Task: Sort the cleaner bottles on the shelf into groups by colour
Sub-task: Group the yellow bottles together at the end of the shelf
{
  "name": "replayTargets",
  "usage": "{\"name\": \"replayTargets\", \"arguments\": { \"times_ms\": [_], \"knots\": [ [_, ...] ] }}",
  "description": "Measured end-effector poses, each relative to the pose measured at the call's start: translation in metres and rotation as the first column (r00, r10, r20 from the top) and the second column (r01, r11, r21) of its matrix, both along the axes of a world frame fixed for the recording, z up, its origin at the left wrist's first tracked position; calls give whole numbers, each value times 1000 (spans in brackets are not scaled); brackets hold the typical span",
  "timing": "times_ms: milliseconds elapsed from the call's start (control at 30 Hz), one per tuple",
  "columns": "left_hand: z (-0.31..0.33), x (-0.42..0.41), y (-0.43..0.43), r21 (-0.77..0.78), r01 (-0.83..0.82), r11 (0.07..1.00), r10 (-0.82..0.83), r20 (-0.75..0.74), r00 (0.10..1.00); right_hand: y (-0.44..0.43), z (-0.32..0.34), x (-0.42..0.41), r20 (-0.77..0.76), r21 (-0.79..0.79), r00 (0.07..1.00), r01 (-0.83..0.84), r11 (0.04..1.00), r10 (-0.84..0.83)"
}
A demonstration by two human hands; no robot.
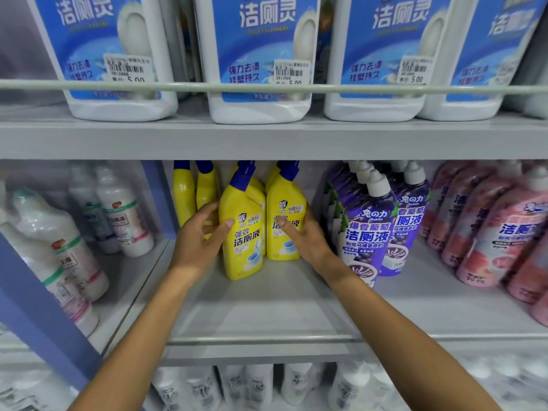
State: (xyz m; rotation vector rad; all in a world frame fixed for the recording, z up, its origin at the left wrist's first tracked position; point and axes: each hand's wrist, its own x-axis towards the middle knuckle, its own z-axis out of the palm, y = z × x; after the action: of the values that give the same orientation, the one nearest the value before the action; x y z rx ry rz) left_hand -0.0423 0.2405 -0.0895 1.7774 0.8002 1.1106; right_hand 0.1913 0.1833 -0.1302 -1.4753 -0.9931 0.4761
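Both forearms are reaching in over the front lip [267, 341] of the middle shelf, crossing a wide bare stretch of shelf board [267, 307] that is lying open in front of the stock.

The left hand [198, 244] is gripping the front yellow bottle [241, 232], thumb on its label and fingers curling round its left side. The right hand [305, 238] is gripping the second yellow bottle [284, 223] just beside it, thumb on the label, fingers wrapping behind its right edge. The two bottles are standing upright and nearly touching.

More yellow bottles [204, 188] are standing behind them, close to the blue upright [160, 197] on the left. Beyond that upright, white bottles [68, 247] are leaning. On the right, purple bottles [367, 229] are crowding the right wrist, with pink bottles [501, 232] farther along.

Overhead, white jugs [258, 54] are sitting behind a rail [267, 88] on the upper shelf.
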Motion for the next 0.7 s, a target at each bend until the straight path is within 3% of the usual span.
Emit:
{"name": "replayTargets", "arguments": {
  "times_ms": [100,267,467,700],
  "knots": [
    [-21,11,-12,8,-156,988,156,-32,987,0,-1,-1,18,-5,1000,9,1000,-9],
    [-32,28,-26,13,-239,971,239,-7,971,0,0,-1,14,-13,1000,13,1000,-12],
    [-30,34,-27,58,-265,963,268,-55,962,-3,2,-3,26,-6,1000,7,1000,-6],
    [-35,26,-18,-16,-174,985,173,-18,985,-7,7,-5,26,-24,1000,-2,1000,3]
  ]
}}
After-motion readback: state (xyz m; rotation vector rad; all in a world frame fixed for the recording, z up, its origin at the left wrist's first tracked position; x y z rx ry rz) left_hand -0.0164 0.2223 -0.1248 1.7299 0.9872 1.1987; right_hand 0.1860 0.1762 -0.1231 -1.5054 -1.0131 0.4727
